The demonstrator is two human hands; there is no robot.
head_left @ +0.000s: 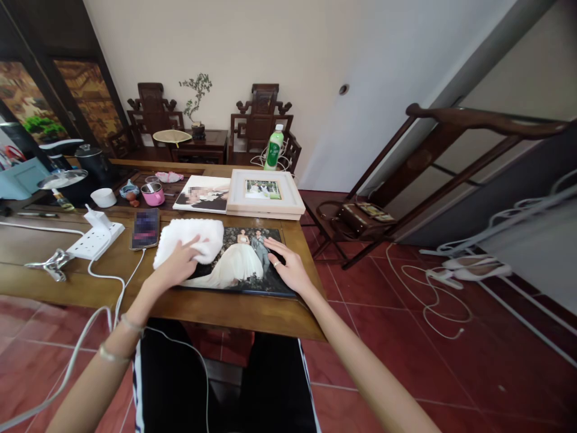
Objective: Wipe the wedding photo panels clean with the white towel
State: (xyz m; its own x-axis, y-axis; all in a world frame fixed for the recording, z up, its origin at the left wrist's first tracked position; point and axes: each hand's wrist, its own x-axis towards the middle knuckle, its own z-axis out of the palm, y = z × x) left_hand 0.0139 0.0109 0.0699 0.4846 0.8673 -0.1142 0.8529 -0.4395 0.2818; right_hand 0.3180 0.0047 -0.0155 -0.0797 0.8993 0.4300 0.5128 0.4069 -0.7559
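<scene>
A wedding photo panel (238, 264) lies flat near the front edge of the wooden table, showing a couple in a white gown and a grey suit. Over its left end is a folded white cloth (189, 234). My left hand (180, 261) rests on the cloth's lower part, fingers extended and pressing it down. With fingers stretched out, my right hand (288, 267) lies on the panel's right side and holds nothing. Behind the panel sit a pale picture frame (265, 204) and, partly beneath or beside it, a white photo board (202, 195).
Left of the cloth are a phone (145, 228) on a cable, a white power strip (96, 240) and a pink cup (152, 194). A green bottle (274, 148) stands behind the frame. At right is a wooden chair (374, 198) with a bag; a cable (435, 300) trails on the floor.
</scene>
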